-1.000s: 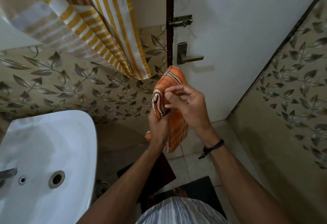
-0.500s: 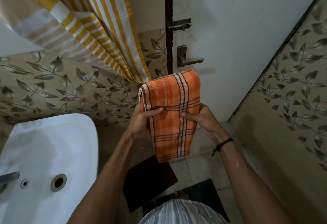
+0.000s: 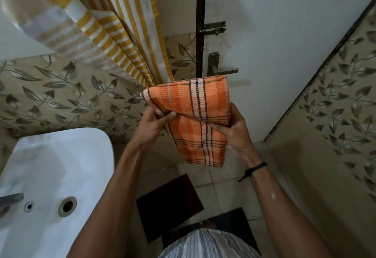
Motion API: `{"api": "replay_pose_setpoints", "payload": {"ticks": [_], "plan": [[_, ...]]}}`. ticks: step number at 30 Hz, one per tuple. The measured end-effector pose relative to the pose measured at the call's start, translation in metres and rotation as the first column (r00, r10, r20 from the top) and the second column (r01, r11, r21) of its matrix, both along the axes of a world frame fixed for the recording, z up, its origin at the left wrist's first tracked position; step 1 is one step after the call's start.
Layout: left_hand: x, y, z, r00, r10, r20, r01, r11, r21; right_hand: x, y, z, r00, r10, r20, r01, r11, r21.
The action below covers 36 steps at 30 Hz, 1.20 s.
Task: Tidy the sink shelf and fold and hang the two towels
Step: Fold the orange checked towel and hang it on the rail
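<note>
Sink (image 3: 61,166) at left, door (image 3: 284,33) perhaps against orange towel (image 3: 195,103)

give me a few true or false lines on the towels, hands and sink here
1. The left hand and right hand both grip the orange towel. True.
2. The orange towel lies in the sink. False: it is held up in front of the door.
3. A yellow striped towel hangs at upper left. True.
4. The right wrist is bare. False: it wears a dark band.
</note>
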<state>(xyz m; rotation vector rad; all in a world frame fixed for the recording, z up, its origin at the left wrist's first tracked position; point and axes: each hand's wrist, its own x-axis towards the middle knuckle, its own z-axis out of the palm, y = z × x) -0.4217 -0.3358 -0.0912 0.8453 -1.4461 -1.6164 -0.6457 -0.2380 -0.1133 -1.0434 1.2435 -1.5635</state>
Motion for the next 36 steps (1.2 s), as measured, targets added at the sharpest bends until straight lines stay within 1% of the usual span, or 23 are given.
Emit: {"api": "replay_pose_setpoints", "payload": {"ticks": [2,4,5,7,9,12,13,14,16,19,21,23,25,27,29,31,33,34,36], "plan": [[-0.003,0.004,0.003,0.997,-0.018,-0.072,0.021,0.999,0.046,-0.003,-0.001,0.003,0.997,0.073,-0.007,-0.073,0.997,0.037],[-0.006,0.008,0.009,0.99,-0.044,-0.134,0.054,0.996,0.071,-0.003,-0.003,0.006,0.987,0.143,-0.08,-0.135,0.986,0.098],[-0.007,0.009,0.011,0.989,-0.056,-0.137,0.064,0.996,0.06,-0.003,-0.004,0.005,0.983,0.144,-0.116,-0.13,0.984,0.12],[-0.008,0.008,0.017,0.991,-0.07,-0.113,0.075,0.997,0.036,0.002,-0.004,0.005,0.987,0.091,-0.136,-0.072,0.988,0.136],[-0.004,0.006,0.02,0.996,-0.074,-0.041,0.074,0.997,0.001,0.009,-0.004,0.005,0.991,0.028,-0.127,-0.013,0.993,0.118],[0.004,0.004,0.01,0.973,-0.126,0.195,0.132,0.991,-0.017,0.016,-0.004,0.005,0.992,-0.03,-0.126,0.039,0.997,0.068],[0.005,0.005,0.0,0.954,-0.153,0.258,0.16,0.987,-0.008,0.018,-0.004,0.006,0.99,-0.041,-0.132,0.049,0.997,0.056],[0.005,0.007,-0.01,0.948,-0.152,0.278,0.158,0.988,0.001,0.019,-0.003,0.007,0.989,-0.051,-0.137,0.058,0.997,0.044],[0.005,0.01,-0.024,0.97,-0.075,0.23,0.077,0.997,0.003,0.019,-0.003,0.009,0.986,-0.08,-0.149,0.084,0.996,0.024],[0.003,0.01,-0.027,0.991,0.033,0.133,-0.028,0.999,-0.044,0.016,-0.005,0.015,0.977,-0.12,-0.175,0.123,0.992,0.006],[0.001,0.009,-0.022,0.996,0.06,0.071,-0.057,0.997,-0.049,0.016,-0.007,0.022,0.973,-0.139,-0.182,0.14,0.99,-0.009],[-0.002,0.011,-0.015,0.998,0.051,0.034,-0.049,0.998,-0.044,0.017,-0.007,0.029,0.972,-0.161,-0.174,0.16,0.987,-0.021],[-0.004,0.012,-0.012,0.999,0.021,0.039,-0.02,0.999,-0.034,0.017,-0.009,0.032,0.974,-0.165,-0.153,0.165,0.986,-0.017],[-0.006,0.013,-0.012,0.999,0.023,0.045,-0.023,1.0,0.0,0.015,-0.011,0.03,0.985,-0.15,-0.086,0.154,0.987,0.04],[-0.008,0.014,-0.013,0.998,0.063,0.013,-0.064,0.995,0.081,0.012,-0.01,0.029,0.985,-0.154,0.081,0.143,0.981,0.132],[-0.007,0.015,-0.013,0.997,0.077,-0.011,-0.075,0.99,0.115,0.009,-0.008,0.029,0.954,-0.18,0.239,0.141,0.975,0.174],[-0.003,0.015,-0.014,0.999,0.04,-0.009,-0.039,0.995,0.092,0.006,-0.006,0.032,0.93,-0.168,0.326,0.122,0.98,0.157],[-0.001,0.014,-0.013,1.0,0.006,0.003,-0.006,0.998,0.064,0.006,-0.005,0.033,0.929,-0.148,0.34,0.105,0.984,0.143],[0.003,0.014,-0.01,0.998,-0.05,0.048,0.05,0.999,-0.002,0.006,-0.003,0.031,0.942,-0.114,0.316,0.076,0.989,0.13]]}}
